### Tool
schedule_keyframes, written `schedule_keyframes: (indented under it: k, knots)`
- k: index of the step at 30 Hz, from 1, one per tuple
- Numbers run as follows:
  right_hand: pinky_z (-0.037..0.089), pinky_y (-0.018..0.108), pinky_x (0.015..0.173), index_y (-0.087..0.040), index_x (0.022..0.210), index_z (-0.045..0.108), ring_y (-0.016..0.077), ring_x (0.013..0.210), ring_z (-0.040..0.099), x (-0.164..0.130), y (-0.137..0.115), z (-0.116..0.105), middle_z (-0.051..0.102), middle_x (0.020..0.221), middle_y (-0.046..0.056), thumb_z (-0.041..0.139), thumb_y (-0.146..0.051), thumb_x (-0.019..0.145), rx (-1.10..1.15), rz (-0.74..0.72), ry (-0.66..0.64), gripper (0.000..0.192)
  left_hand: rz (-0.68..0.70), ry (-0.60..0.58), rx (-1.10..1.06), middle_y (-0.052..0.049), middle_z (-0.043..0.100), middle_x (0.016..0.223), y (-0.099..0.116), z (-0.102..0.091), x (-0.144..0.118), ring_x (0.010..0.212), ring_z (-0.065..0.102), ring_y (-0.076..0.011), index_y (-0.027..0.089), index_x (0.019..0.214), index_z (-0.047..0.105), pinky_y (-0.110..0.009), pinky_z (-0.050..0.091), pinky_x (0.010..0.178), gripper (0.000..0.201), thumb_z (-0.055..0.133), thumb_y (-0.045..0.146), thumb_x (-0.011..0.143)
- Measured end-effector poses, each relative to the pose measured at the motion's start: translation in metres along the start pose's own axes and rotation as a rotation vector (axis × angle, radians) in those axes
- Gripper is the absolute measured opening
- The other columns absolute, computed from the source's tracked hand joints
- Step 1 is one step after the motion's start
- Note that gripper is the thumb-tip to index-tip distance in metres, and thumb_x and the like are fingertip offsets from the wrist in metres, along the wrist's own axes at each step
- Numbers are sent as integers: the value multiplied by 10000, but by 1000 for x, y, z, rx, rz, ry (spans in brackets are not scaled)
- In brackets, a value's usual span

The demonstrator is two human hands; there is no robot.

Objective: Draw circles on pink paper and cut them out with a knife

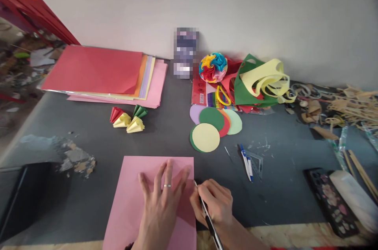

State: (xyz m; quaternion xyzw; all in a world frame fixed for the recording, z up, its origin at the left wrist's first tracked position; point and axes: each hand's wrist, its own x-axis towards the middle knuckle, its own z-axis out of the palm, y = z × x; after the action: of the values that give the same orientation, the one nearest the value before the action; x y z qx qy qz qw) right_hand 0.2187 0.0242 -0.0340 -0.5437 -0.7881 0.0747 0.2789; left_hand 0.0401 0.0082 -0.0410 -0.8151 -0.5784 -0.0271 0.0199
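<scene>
1. Close to the near edge of the dark tabletop (165, 139) lies a pink sheet (132, 202), flat and square to the person; every place below is told from this sheet.
2. On the sheet's right half rests the left hand (161, 202), palm down, its fingers (169, 171) spread open and pressing the paper flat; a ring sits on 1 finger.
3. Just off the sheet's right edge is the right hand (214, 202), its fingers (206, 193) closed around a slim dark pen-like tool (206, 214) whose tip touches the sheet at that edge.
4. Beyond the sheet's far right corner lies a fan of paper circles (214, 126), a pale yellow 1 on top nearest the sheet, with green, red, mint and lilac ones behind it.
5. Right of the sheet, well apart, lie blue-and-white pens (246, 161) on a clear set square (257, 162).
6. Beyond the sheet's far left corner sit small folded paper cones (128, 120), red, yellow and green, touching each other.
7. Farther back and left of the sheet is a stack of coloured paper (103, 73) with a red sheet on top.
8. Far behind the sheet, by the wall, stands a multicoloured paper ball (213, 67), with green and yellow cut scraps (260, 80) beside it.
</scene>
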Motion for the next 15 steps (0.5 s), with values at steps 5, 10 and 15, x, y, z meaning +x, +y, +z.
schedule_keyframes:
  k: [5,10,15]
  knots:
    - [362,355,462,-275,621,417,177,487,468,-1,-5,-1,447,526,-7,606,-93,729,-33,-19,4,284,2,-25,7,-171,424,1625,0,-2,1,1445,460,-375,376,1573,352,-807,266,1175,805,669,250,843]
    - [353,361,454,-276,625,385,189,476,458,-1,-9,-1,437,511,-15,596,-105,702,-45,-33,13,281,2,-31,27,-178,408,1634,0,-3,0,1449,459,-384,374,1589,315,-805,279,1172,827,648,249,842]
    - [360,350,440,-276,627,402,186,469,479,-1,-11,-3,467,506,-12,609,-104,712,12,-21,-2,282,15,-27,50,-182,388,1650,2,-3,0,1469,437,-389,344,1607,280,-804,242,1192,829,639,290,861]
